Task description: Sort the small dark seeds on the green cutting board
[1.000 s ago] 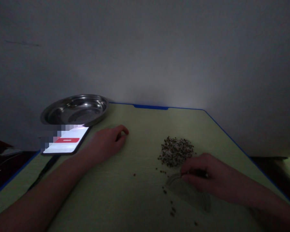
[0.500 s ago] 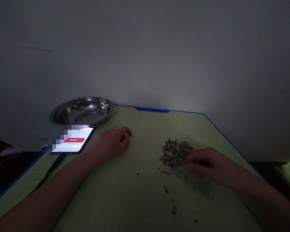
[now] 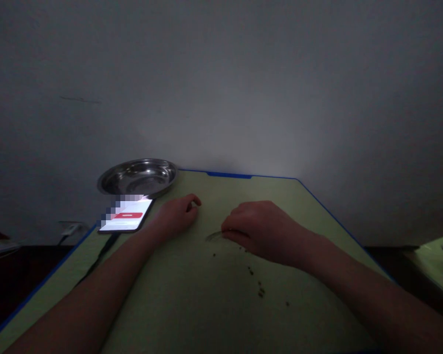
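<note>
My left hand [image 3: 176,215] rests on the light green table [image 3: 177,305] beside the phone, its fingers loosely curled, with a gap between thumb and forefinger and nothing held. At the middle of the table my right hand [image 3: 260,229] pinches a clear, curved, thin-rimmed piece [image 3: 213,236]. Only a sliver of that piece shows left of the fingertips, and its exact kind is unclear. The pile of small dark and white grains is hidden behind my right hand. Several stray dark grains [image 3: 261,293] lie nearer to me.
A shiny metal basin [image 3: 142,184] stands at the back left against the wall. In front of it lies a lit phone [image 3: 123,223] with a dark cable [image 3: 99,258]. Blue edging [image 3: 229,175] runs along the table. Another light surface [image 3: 435,265] is at the far right.
My right hand has moved left with the clear piece, from the right side of the grain pile to in front of it, covering it. My left hand keeps its place; the view has shifted slightly.
</note>
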A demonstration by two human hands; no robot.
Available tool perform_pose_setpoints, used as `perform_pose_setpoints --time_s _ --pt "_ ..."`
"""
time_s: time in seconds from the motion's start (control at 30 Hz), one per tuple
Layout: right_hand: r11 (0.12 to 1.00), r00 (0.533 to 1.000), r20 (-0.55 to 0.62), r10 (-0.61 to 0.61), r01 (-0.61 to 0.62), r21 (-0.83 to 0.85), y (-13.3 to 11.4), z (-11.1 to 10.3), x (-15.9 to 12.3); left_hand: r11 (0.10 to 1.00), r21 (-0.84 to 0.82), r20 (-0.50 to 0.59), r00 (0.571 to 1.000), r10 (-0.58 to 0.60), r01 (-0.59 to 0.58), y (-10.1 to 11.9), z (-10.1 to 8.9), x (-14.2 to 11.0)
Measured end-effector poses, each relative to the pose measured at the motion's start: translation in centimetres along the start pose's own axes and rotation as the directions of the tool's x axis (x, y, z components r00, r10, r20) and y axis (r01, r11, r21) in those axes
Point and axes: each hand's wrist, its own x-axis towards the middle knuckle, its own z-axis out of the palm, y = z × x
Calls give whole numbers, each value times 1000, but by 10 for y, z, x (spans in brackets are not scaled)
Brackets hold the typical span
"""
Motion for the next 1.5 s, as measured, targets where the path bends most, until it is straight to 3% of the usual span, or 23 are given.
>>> perform_pose_setpoints --time_s 0.1,0.3,0.73,1.0,1.27,1.5 --pt "986 995 51 -80 87 -145 -4 10 10 1000 -23 -15 1000 10 -11 -3 1 1" --pt "977 993 73 -98 110 -185 -10 25 10 1000 -25 -14 1000 16 -17 -3 1 1" --pt "975 989 68 -133 143 -168 -18 34 -55 999 -32 -11 999 -36 36 -2 3 2" --pt "997 999 -40 -19 21 73 -8 9 -53 999 -46 -12 1000 -19 19 -6 5 4" --pt "934 988 24 154 -153 322 20 10 -45 999 -26 -5 1000 -20 20 -5 3 5" --pt "884 954 106 282 -301 357 39 15 -65 999 -24 10 1000 -29 29 -3 1 3"
